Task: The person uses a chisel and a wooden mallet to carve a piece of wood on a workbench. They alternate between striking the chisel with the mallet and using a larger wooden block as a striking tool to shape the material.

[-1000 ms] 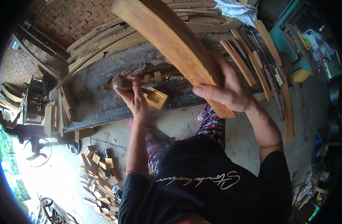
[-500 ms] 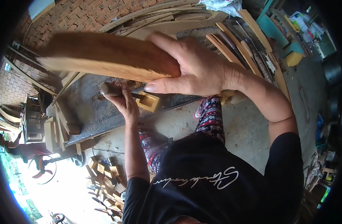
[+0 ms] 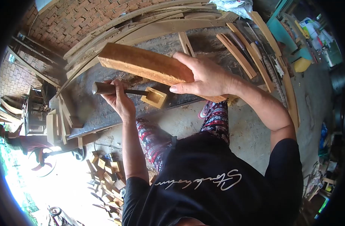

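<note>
My left hand (image 3: 121, 101) is wrapped round the wooden handle of a chisel (image 3: 136, 92). The blade points right, its tip in the recess of a small wooden block (image 3: 157, 98) on the dark workbench. My right hand (image 3: 206, 75) grips the end of a thick wooden bat (image 3: 142, 64), a heavy squared length of timber held above the bench. Its far end is raised over the chisel handle and stands apart from it.
Long boards (image 3: 157, 28) lie along the bench's back edge by a brick wall. Chisels and other tools (image 3: 259, 52) lie at right among wood strips. Wood offcuts (image 3: 106, 177) are heaped on the floor at left, near a fan (image 3: 44, 164). A person (image 3: 29, 143) is at far left.
The wooden bat was blurred in motion and now appears sharp, its far end shifted right in view. The chisel has turned nearer level, its tip still in the block. The whole view has shifted slightly.
</note>
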A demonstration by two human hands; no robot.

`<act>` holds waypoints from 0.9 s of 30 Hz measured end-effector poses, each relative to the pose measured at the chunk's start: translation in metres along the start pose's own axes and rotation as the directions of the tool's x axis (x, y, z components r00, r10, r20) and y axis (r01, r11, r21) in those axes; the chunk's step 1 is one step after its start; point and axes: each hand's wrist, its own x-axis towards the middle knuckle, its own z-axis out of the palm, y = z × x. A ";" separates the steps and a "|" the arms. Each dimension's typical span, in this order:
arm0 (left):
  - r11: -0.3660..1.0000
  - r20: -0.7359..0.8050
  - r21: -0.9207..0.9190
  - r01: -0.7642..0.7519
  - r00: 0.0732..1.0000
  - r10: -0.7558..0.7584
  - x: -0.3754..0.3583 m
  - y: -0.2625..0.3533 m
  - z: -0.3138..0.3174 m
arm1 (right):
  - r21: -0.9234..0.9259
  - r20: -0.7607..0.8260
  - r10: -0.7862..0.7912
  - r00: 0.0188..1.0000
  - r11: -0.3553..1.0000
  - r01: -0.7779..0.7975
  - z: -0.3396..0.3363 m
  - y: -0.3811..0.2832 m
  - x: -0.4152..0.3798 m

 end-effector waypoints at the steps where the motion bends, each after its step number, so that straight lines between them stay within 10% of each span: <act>1: 1.000 0.016 0.022 0.000 1.000 0.000 -0.002 -0.001 0.000 | 0.024 -0.015 0.006 1.000 1.000 -0.006 0.000 0.000 -0.002; 5: 0.998 0.033 0.059 -0.010 0.999 0.009 -0.012 -0.002 0.008 | 0.092 0.064 0.147 0.987 0.984 -0.153 -0.010 -0.008 -0.003; 11: 0.977 0.026 0.211 -0.026 0.999 0.021 -0.024 -0.011 0.013 | 0.020 -0.174 -0.168 0.970 0.985 0.174 -0.026 -0.032 0.007; 14: 0.974 0.108 0.174 -0.148 0.986 0.130 -0.030 -0.031 0.003 | 0.313 -0.274 -0.248 0.929 0.891 0.330 -0.024 -0.055 0.010; 16: 0.986 0.197 -0.015 -0.169 0.966 0.168 -0.029 -0.034 0.008 | 0.223 -0.237 -0.276 0.932 0.918 0.328 -0.008 -0.048 0.005; 18: 0.977 0.214 0.089 -0.193 0.962 0.170 -0.028 -0.025 0.012 | 0.047 0.178 -0.044 0.983 0.998 0.036 -0.005 -0.033 0.006; 24: 0.975 0.124 0.171 -0.141 0.985 0.121 -0.015 -0.026 0.008 | 0.031 0.113 0.044 0.993 0.998 -0.048 -0.033 -0.053 0.001; 27: 0.974 0.115 0.161 -0.160 0.983 0.143 -0.018 -0.031 0.006 | 0.237 -0.189 -0.233 0.954 0.932 0.275 -0.013 -0.044 0.003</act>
